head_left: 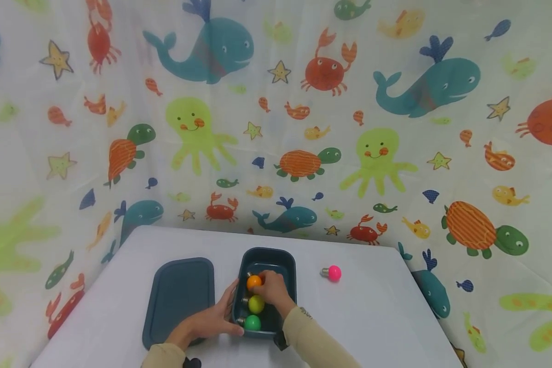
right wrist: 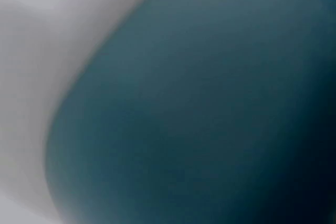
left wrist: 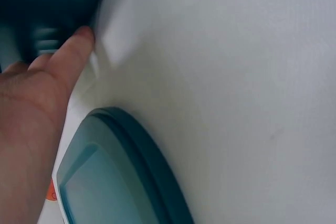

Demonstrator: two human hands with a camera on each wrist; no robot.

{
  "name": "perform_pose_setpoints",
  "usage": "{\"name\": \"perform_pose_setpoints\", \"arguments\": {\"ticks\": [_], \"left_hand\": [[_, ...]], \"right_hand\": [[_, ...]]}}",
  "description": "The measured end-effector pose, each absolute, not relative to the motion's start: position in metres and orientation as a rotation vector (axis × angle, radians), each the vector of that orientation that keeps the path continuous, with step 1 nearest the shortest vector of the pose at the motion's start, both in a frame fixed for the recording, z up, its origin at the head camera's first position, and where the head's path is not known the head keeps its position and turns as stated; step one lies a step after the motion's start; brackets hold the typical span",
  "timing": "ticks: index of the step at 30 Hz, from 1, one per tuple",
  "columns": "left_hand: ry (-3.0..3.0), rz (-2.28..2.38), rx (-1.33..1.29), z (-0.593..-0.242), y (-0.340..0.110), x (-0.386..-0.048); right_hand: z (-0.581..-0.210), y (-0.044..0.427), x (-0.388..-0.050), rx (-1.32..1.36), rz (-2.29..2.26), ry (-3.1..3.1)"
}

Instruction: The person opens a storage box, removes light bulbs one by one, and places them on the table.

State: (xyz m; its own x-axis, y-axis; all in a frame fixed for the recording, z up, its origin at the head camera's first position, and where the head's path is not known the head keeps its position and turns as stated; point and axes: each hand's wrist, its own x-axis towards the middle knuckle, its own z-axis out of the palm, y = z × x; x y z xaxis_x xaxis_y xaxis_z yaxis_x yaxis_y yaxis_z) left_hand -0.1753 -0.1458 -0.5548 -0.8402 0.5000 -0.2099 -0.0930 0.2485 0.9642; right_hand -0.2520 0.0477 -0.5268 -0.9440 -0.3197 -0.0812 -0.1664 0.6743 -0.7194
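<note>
A dark teal box stands open on the table, with a column of round light bulbs along its left side. My right hand reaches inside and pinches the orange light bulb with thumb and fingers. Just below it lie a yellow light bulb and a green light bulb, metal bases towards the left. With fairly straight fingers, my left hand rests on the box's outer left wall; the left wrist view shows the fingers touching it. The right wrist view is blurred, showing mostly teal box wall.
A matching teal lid lies flat left of the box, beneath the left forearm's side. To the box's right, a pink light bulb lies on the white table. A sea-animal-print curtain hangs behind and at both sides.
</note>
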Motion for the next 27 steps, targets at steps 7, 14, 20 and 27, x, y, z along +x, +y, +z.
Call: {"name": "perform_pose_setpoints", "arguments": {"ticks": [7, 14, 20, 27], "left_hand": [[2.083, 1.606, 0.359, -0.549, -0.146, -0.179], [2.135, 1.571, 0.367, -0.552, -0.148, -0.182], [2.135, 1.564, 0.357, -0.555, -0.147, -0.182], [2.113, 1.588, 0.379, -0.558, -0.149, -0.179]], "right_hand": [[-0.511, 0.066, -0.269, -0.416, -1.165, 2.767], [-0.499, 0.094, -0.281, -0.385, -1.307, 2.701], [-0.498, 0.117, -0.289, -0.294, -1.403, 2.633], [-0.502, 0.138, -0.294, -0.198, -1.53, 2.554]]}}
